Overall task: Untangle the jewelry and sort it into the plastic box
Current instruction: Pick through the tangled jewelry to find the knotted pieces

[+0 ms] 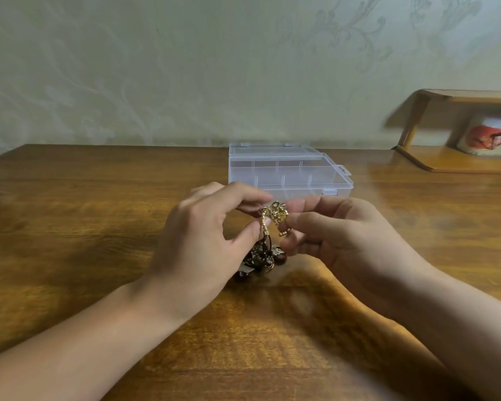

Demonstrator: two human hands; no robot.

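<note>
Barely begun: tangle in hand, box empty

Both hands work above the bench. Left hand (pixel 211 224) pinches the gold chain cluster (pixel 274 214) between thumb and forefinger; right hand (pixel 333 227) pinches the same cluster from the other side, fingers curled. Dark beads and cords (pixel 265 256) hang beneath, knotted in with it (individual pieces hard to separate by eye). Clear plastic box (pixel 289 175) sits open just behind, compartments apparently empty. Judgement: nothing sorted; all untangling remains.
</note>
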